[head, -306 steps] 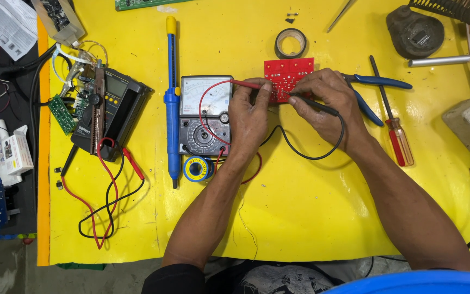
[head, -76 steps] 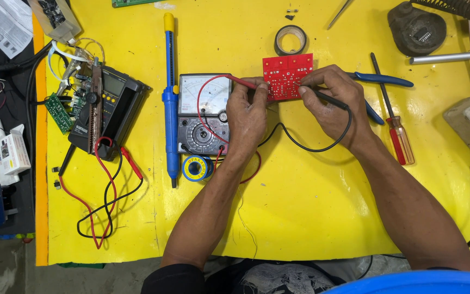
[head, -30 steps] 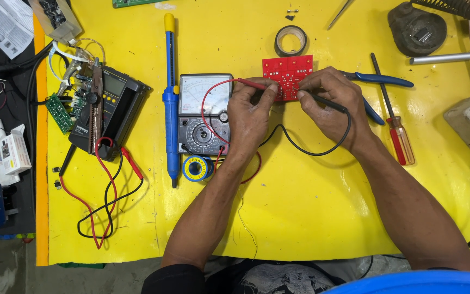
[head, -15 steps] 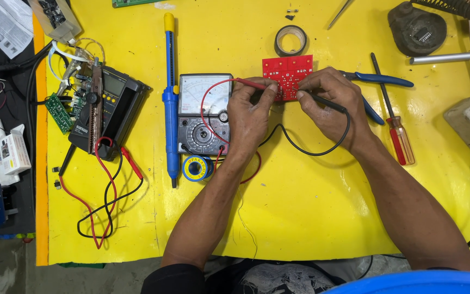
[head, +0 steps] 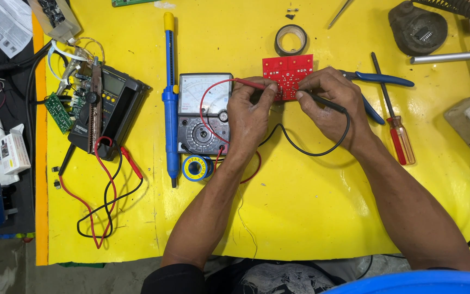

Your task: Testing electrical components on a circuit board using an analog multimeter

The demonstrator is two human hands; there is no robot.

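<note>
At twelve o'clock, left hand (head: 250, 111) pinches red probe (head: 250, 84), right hand (head: 330, 100) black probe (head: 327, 102), on red circuit board (head: 288, 73). Bare yellow mat (head: 311, 207) opens toward six o'clock.

Both forearms are bare down to the hands, left hand (head: 248, 117) and right hand (head: 330, 103); a dark sleeve edge shows at the left elbend, with no rings or watch visible

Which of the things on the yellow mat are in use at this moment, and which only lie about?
In use: left hand with red probe; right hand with black probe; red circuit board; analog meter.

Lying about: tape roll, blue pliers, screwdriver, solder spool, blue desoldering pump.
</note>
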